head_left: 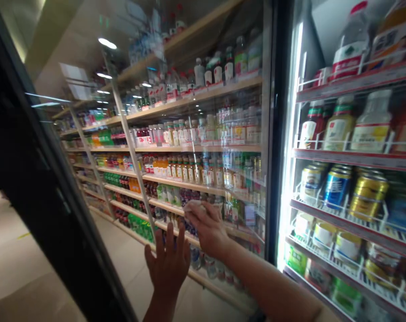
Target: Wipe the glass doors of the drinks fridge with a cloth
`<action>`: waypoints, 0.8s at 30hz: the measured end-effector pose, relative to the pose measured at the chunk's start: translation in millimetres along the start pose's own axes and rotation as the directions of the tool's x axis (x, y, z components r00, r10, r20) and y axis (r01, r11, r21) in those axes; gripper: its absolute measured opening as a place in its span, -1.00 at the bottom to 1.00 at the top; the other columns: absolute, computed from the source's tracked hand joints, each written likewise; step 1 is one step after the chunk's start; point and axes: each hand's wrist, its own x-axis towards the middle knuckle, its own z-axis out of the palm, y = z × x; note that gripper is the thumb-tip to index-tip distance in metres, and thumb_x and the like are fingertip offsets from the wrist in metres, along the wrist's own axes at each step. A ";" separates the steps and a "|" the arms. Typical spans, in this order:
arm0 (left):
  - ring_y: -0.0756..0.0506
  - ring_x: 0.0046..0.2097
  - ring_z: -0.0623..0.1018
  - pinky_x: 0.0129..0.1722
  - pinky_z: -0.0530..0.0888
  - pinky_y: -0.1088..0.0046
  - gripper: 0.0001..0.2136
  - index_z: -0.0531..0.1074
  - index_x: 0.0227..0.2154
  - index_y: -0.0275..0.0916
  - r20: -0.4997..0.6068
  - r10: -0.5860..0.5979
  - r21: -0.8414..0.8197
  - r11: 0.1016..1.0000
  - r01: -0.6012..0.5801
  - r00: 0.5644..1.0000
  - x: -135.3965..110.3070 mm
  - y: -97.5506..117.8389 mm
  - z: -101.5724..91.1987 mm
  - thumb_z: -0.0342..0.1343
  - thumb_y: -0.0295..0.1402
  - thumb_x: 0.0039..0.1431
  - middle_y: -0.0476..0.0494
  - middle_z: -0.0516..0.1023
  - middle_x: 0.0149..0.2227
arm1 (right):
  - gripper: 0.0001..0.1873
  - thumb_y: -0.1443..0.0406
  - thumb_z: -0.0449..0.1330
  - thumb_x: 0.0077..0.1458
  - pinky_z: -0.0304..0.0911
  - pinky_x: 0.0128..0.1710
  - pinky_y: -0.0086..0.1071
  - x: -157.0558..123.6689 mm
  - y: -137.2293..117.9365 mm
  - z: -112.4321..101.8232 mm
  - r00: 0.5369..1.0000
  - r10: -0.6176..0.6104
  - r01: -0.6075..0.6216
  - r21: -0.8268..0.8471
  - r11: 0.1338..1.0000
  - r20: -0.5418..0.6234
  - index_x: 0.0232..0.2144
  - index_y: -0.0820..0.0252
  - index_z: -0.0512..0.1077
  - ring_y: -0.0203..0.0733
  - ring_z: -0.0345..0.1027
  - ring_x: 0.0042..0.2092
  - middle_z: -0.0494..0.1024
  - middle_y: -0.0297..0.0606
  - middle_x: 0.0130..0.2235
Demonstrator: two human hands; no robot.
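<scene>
A large glass door (88, 51) in a dark frame stands in front of me. My right hand (207, 226) reaches in from the lower right and presses a small pale cloth (193, 206) against the pane, fingers bent over it. Lower and to the left, my left hand (169, 255) is raised with its fingers spread and nothing in it. It is at or close to the glass; whether it touches, I cannot tell. Part of the cloth is hidden beneath the right hand's fingers.
Right of the door, a lit cooler holds wire-fronted shelves (357, 82) of bottles and cans (369, 192). Long wooden shelves (196, 148) with many drinks show in or through the glass. The dark door frame (61, 192) slants down the left side, beside pale floor (18, 255).
</scene>
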 end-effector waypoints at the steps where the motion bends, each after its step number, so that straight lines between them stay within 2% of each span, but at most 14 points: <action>1: -0.33 0.44 0.00 0.36 -0.10 -0.12 -0.36 0.12 0.37 -0.02 0.005 -0.001 -0.020 1.000 0.001 1.000 0.3 -0.5 0.1 0.18 -0.35 0.27 -0.23 0.17 0.38 | -0.40 0.40 0.06 0.25 0.13 0.30 -0.19 2.1 2.3 -1.5 0.999 -0.041 0.041 -0.006 0.999 0.013 0.29 -0.07 0.27 -0.10 0.07 0.34 0.37 -0.38 0.28; 3: -0.30 0.45 -0.03 0.37 -0.14 -0.09 -0.35 0.11 0.37 -0.04 -0.001 0.003 -0.037 0.999 -0.003 1.000 0.8 -1.6 0.5 0.18 -0.38 0.27 -0.24 0.15 0.38 | -0.44 0.43 0.03 0.25 0.13 0.30 -0.17 6.3 21.9 -6.2 0.999 0.019 -0.020 -0.032 0.999 -0.029 0.24 -0.08 0.34 -0.11 0.08 0.33 0.38 -0.38 0.27; 5: -0.29 0.45 -0.05 0.38 -0.16 -0.05 -0.34 0.11 0.37 -0.08 -0.012 0.026 -0.023 0.999 -0.026 1.000 1.0 -2.5 1.2 0.19 -0.39 0.26 -0.26 0.16 0.38 | -0.46 0.44 -0.05 0.28 0.12 0.31 -0.10 8.1 54.7 -12.2 0.972 0.193 -0.201 -0.045 0.979 -0.134 0.22 -0.02 0.37 -0.11 0.09 0.33 0.36 -0.31 0.29; 7: -0.28 0.46 -0.06 0.39 -0.15 -0.03 -0.35 0.12 0.37 -0.09 -0.016 0.034 -0.014 0.999 -0.034 0.999 0.7 -3.1 2.0 0.20 -0.39 0.25 -0.27 0.19 0.37 | -0.51 0.36 -0.08 0.32 0.12 0.30 -0.01 5.9 91.2 -18.5 0.870 0.397 -0.417 -0.005 0.909 -0.291 0.21 0.06 0.39 -0.09 0.15 0.31 0.37 -0.21 0.27; 8: -0.28 0.46 -0.06 0.39 -0.14 -0.03 -0.35 0.13 0.36 -0.08 -0.013 0.034 -0.021 0.999 -0.034 0.999 0.5 -3.3 2.4 0.20 -0.39 0.25 -0.26 0.20 0.36 | -0.53 0.30 -0.08 0.34 0.13 0.29 0.02 3.7 108.1 -21.2 0.787 0.487 -0.513 0.038 0.858 -0.378 0.19 0.11 0.40 -0.07 0.19 0.29 0.40 -0.15 0.25; 10: -0.27 0.46 -0.06 0.38 -0.14 -0.03 -0.36 0.14 0.36 -0.04 -0.011 0.024 -0.047 0.999 -0.025 1.000 0.0 -3.2 2.7 0.20 -0.39 0.26 -0.23 0.22 0.36 | -0.51 0.20 -0.10 0.36 0.17 0.25 0.05 -0.7 134.5 -24.5 0.631 0.596 -0.630 0.120 0.767 -0.497 0.18 0.23 0.41 -0.01 0.25 0.25 0.43 -0.02 0.20; 11: -0.27 0.46 -0.06 0.38 -0.14 -0.04 -0.36 0.14 0.36 -0.04 -0.010 0.018 -0.056 0.998 -0.018 1.000 -0.2 -3.0 2.8 0.20 -0.39 0.26 -0.22 0.22 0.36 | -0.47 0.18 -0.12 0.36 0.18 0.24 0.07 -1.8 142.3 -24.4 0.576 0.622 -0.660 0.146 0.737 -0.530 0.18 0.30 0.40 0.02 0.26 0.25 0.43 0.05 0.19; 14: -0.28 0.46 -0.07 0.39 -0.15 -0.03 -0.35 0.14 0.36 -0.08 -0.018 0.029 -0.041 0.999 -0.030 0.999 0.2 -2.3 2.5 0.21 -0.39 0.25 -0.26 0.21 0.36 | -0.42 0.17 -0.16 0.36 0.16 0.24 0.14 3.8 137.3 -16.7 0.534 0.640 -0.687 0.158 0.710 -0.553 0.20 0.42 0.36 0.09 0.23 0.27 0.39 0.18 0.20; 15: -0.29 0.46 -0.08 0.39 -0.15 -0.03 -0.34 0.14 0.36 -0.11 -0.024 0.037 -0.028 0.999 -0.038 0.999 0.7 -2.2 2.3 0.22 -0.39 0.24 -0.28 0.21 0.36 | -0.43 0.18 -0.14 0.36 0.14 0.26 0.14 8.8 125.7 -12.1 0.543 0.638 -0.683 0.155 0.714 -0.547 0.21 0.40 0.35 0.09 0.20 0.29 0.36 0.17 0.23; 17: -0.29 0.46 -0.08 0.39 -0.13 -0.03 -0.33 0.14 0.36 -0.13 -0.034 0.053 -0.004 0.999 -0.053 0.998 2.2 -2.0 1.7 0.23 -0.38 0.23 -0.30 0.18 0.37 | -0.48 0.21 -0.11 0.36 0.10 0.30 0.08 21.7 90.8 -1.9 0.612 0.610 -0.645 0.129 0.753 -0.503 0.26 0.24 0.31 0.01 0.12 0.34 0.27 0.01 0.31; 19: -0.29 0.45 -0.07 0.39 -0.12 -0.03 -0.32 0.14 0.36 -0.13 -0.046 0.060 0.006 0.998 -0.060 0.997 4.4 -2.1 0.6 0.25 -0.38 0.22 -0.29 0.14 0.38 | -0.46 0.32 -0.14 0.37 0.03 0.34 0.06 36.0 48.8 6.5 0.770 0.515 -0.533 0.063 0.844 -0.377 0.33 0.11 0.19 -0.06 -0.03 0.41 0.17 -0.12 0.38; 21: -0.29 0.45 -0.06 0.39 -0.13 -0.02 -0.32 0.14 0.36 -0.12 -0.059 0.066 0.003 0.998 -0.065 0.996 6.7 -2.3 -0.6 0.25 -0.39 0.22 -0.27 0.11 0.39 | -0.41 0.41 -0.11 0.33 -0.01 0.37 -0.06 50.1 12.5 10.4 0.925 0.289 -0.298 0.001 0.955 -0.248 0.35 0.01 0.16 -0.14 -0.07 0.42 0.22 -0.26 0.37; 22: -0.28 0.45 -0.05 0.40 -0.13 -0.01 -0.33 0.15 0.35 -0.12 -0.066 0.066 0.001 0.998 -0.066 0.996 7.5 -2.4 -1.1 0.25 -0.39 0.22 -0.26 0.10 0.40 | -0.40 0.41 -0.07 0.30 -0.02 0.37 -0.13 57.0 0.1 10.3 0.974 0.135 -0.142 -0.025 0.990 -0.183 0.34 -0.05 0.18 -0.17 -0.06 0.42 0.26 -0.33 0.35; 24: -0.28 0.45 -0.05 0.40 -0.13 0.00 -0.34 0.16 0.35 -0.13 -0.071 0.065 0.002 0.998 -0.065 0.995 7.8 -2.6 -1.7 0.24 -0.39 0.23 -0.26 0.11 0.40 | -0.40 0.40 0.00 0.27 -0.03 0.37 -0.24 70.8 -8.8 6.7 0.990 -0.125 0.122 -0.050 0.991 -0.067 0.30 -0.13 0.23 -0.20 -0.05 0.42 0.32 -0.45 0.31</action>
